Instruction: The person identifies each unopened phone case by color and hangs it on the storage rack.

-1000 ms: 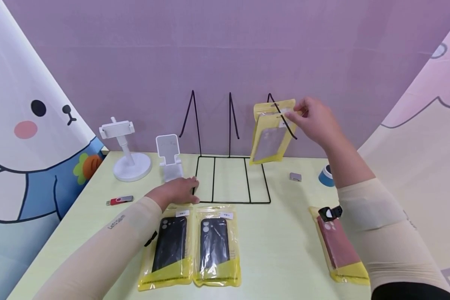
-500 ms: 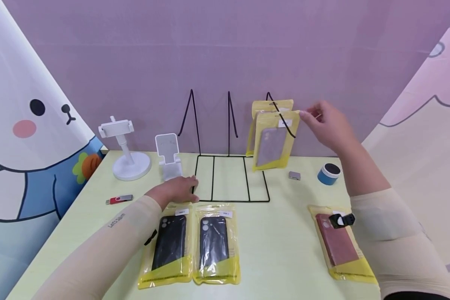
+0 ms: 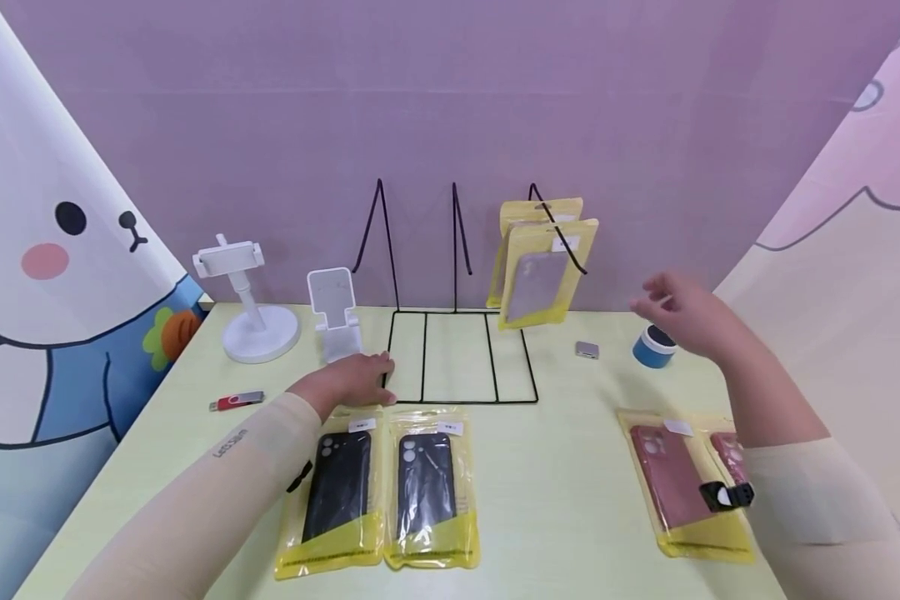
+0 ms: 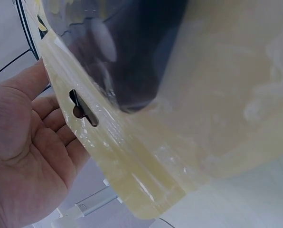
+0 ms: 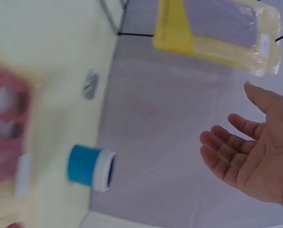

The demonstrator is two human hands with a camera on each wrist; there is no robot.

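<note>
My left hand (image 3: 348,385) rests at the left front corner of a black wire rack (image 3: 461,402), thumb and fingertips spread apart at the wire. In the left wrist view its palm shows beside a bagged black phone case (image 4: 132,57); some fingers are hidden behind the bag. My right hand (image 3: 682,315) is in the air right of the rack, holding nothing, fingers loosely bent. Two yellow-edged bags hang from the rack's right hook; the front one holds a pale purple phone case (image 3: 536,283). In the right wrist view this bag (image 5: 217,28) is apart from the fingertips.
Two bagged black phone cases (image 3: 427,483) lie in front of the rack. Bagged pink phone cases (image 3: 667,475) lie at right, partly under the forearm. A blue jar (image 3: 651,350), grey card reader (image 3: 587,350), red USB stick (image 3: 237,401) and two white phone stands (image 3: 261,333) are around.
My right hand has let go of the hanging purple-case bag and moved right and down, away from the hook. The bag has swung back slightly. My left hand has stayed at the rack corner.
</note>
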